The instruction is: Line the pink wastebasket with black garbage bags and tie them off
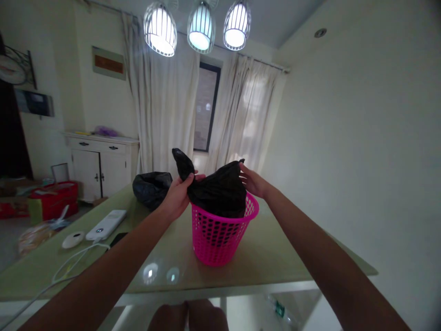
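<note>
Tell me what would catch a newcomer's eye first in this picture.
The bright pink basket at the middle of the green table, with a black bag in it, held by the left hand and right hand. Overhead, three lit caged lamps.

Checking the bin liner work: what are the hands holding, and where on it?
Both hold the black bag in the pink basket: left hand grips a bunched top corner, right hand the opposite top edge.

The black bag [220,191] hides the pink basket [220,236]'s inside — the white cable [69,269] runs off the lower left edge
</note>
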{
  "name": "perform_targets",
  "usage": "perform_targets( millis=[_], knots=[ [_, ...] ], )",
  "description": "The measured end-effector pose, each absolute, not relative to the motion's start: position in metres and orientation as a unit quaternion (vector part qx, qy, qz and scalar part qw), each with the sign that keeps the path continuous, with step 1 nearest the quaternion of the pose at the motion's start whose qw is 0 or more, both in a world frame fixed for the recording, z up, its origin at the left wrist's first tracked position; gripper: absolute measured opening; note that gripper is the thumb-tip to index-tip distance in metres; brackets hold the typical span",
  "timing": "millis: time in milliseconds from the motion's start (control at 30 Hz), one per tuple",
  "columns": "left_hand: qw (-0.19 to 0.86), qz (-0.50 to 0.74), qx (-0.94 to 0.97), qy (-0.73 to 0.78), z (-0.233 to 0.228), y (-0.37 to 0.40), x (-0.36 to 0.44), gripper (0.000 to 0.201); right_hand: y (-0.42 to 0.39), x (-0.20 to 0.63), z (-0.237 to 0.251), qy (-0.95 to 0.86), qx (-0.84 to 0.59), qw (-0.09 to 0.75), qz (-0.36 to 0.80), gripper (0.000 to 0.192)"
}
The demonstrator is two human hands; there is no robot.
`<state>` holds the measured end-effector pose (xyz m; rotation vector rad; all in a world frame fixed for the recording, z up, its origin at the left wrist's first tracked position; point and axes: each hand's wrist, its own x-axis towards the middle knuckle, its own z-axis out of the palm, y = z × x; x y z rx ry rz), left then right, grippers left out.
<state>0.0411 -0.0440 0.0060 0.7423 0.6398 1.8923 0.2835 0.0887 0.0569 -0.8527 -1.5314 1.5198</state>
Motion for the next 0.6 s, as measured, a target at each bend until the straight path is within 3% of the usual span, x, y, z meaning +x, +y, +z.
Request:
perform_targets(
  millis=[67, 133, 200, 367, 533, 600],
  knots=[
    [0.503, 0.754, 0.336, 0.257, 0.011, -0.043, 0.051, 0.009, 0.088, 0.258, 0.054, -0.589, -0.353, 0.345, 0.640, 0.043],
    [0.517, 0.721, 0.377, 0.267, 0.013, -0.042, 0.059, 0.015, 0.090, 0.233, 0.054, -0.572, -0.380, 0.334, 0.646, 0.035],
    [0.519, 0.694, 0.412, 0.281, 0.014, -0.043, 0.062, 0.026, 0.093, 0.212, 0.055, -0.568, -0.391, 0.377, 0.618, 0.024],
    [0.489, 0.715, 0.420, 0.270, 0.014, -0.052, 0.051, 0.045, 0.092, 0.199, 0.053, -0.523, -0.250, 0.526, 0.622, 0.022],
    [0.483, 0.739, 0.389, 0.263, 0.023, -0.049, 0.045, 0.073, 0.085, 0.205, 0.051, -0.516, -0.193, 0.520, 0.653, 0.014],
    [0.454, 0.739, 0.406, 0.288, 0.027, -0.041, 0.051, 0.066, 0.084, 0.205, 0.049, -0.575, -0.198, 0.497, 0.619, 0.018]
  ],
)
